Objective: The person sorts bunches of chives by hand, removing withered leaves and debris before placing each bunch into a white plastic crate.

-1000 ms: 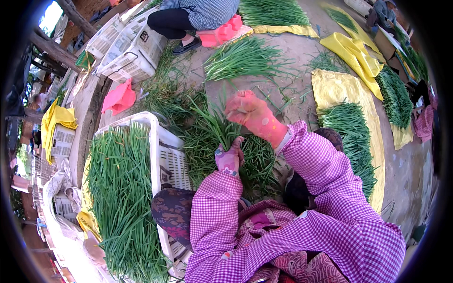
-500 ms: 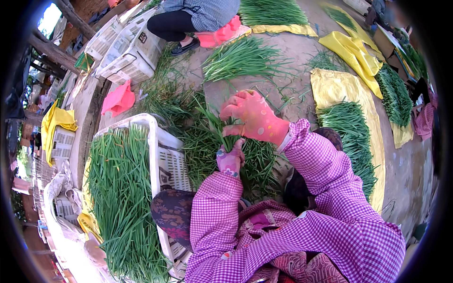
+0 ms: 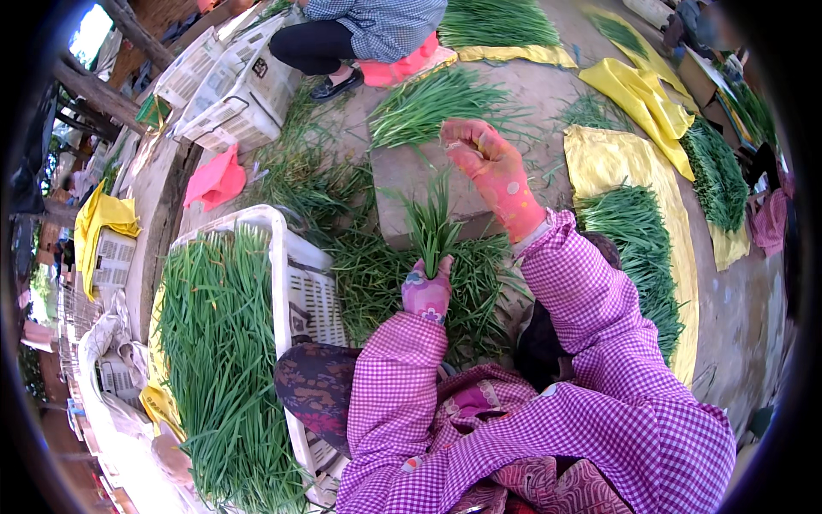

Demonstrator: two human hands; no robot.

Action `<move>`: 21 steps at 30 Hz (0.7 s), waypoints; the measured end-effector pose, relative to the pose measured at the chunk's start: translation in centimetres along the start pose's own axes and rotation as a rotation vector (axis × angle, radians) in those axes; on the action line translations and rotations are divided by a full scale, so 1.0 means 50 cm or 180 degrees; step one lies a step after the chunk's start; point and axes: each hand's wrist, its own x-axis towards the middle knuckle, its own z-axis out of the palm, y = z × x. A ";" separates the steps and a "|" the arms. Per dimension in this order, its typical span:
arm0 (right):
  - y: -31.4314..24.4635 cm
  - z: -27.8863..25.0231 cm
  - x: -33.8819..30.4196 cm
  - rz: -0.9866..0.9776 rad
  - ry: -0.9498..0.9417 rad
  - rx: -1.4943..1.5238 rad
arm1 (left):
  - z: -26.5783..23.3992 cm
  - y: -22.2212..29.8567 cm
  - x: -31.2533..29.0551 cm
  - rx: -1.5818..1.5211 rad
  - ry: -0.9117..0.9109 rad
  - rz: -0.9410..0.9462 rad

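My left hand (image 3: 426, 293), in a pink flowered glove, is closed round a small bunch of green chives (image 3: 432, 221), whose leaves fan upward. My right hand (image 3: 488, 167), in an orange-pink dotted glove, is raised to the right of the bunch and apart from it. Its fingers are curled together; whatever they may hold is hidden. Under both hands sits a low flat block (image 3: 411, 184), with a pile of chives (image 3: 437, 107) lying across its far end. Loose chive leaves (image 3: 377, 283) cover the ground between my knees.
Left of me stands a white plastic crate (image 3: 281, 291) packed with chives. On my right, more chives (image 3: 629, 257) lie on a yellow sheet (image 3: 591, 154). A person (image 3: 368, 34) crouches ahead beside white crates (image 3: 244, 103). A pink cloth (image 3: 216, 178) lies at the left.
My right hand has drawn away from the bunch, up and to the right, and its fingers have curled in. The bunch in my left hand now stands more upright, slightly further right.
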 end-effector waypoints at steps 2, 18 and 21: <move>-0.028 -0.013 0.002 -0.1007 -0.0088 -0.1381 | -0.010 0.019 -0.011 0.0082 -0.0543 -0.0322; -0.009 -0.083 0.042 0.0705 0.0328 0.0660 | -0.027 0.044 -0.015 -0.1767 -0.1184 -0.0909; -0.021 -0.083 0.039 0.0691 -0.0084 -0.0061 | -0.074 0.104 -0.015 -0.2599 -0.1365 -0.1118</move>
